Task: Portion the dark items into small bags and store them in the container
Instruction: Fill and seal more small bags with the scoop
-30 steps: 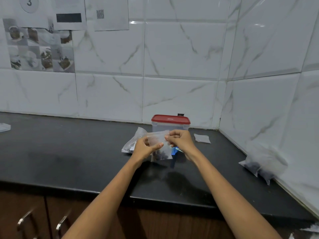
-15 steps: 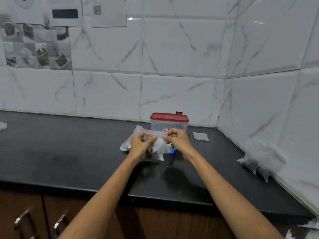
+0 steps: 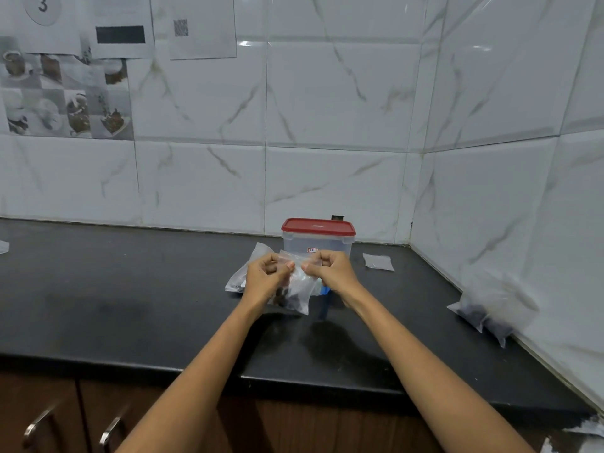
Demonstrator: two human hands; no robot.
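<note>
Both hands, left hand and right hand, pinch the small bag top between curled fingers; uneven pressing could leave it unsealed, spilling dark pieces below the fingers.

Container: clear body, red lid. Small bag: transparent, dark brown contents. Countertop: black. Wall tiles: white marble, grey veining. Cabinet doors: dark brown wood.

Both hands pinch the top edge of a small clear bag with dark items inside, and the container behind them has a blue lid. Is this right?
Not quite: the head view shows the container has a red lid, not blue. The rest holds: the left hand and right hand pinch the top edge of the small clear bag with dark items inside.
</note>
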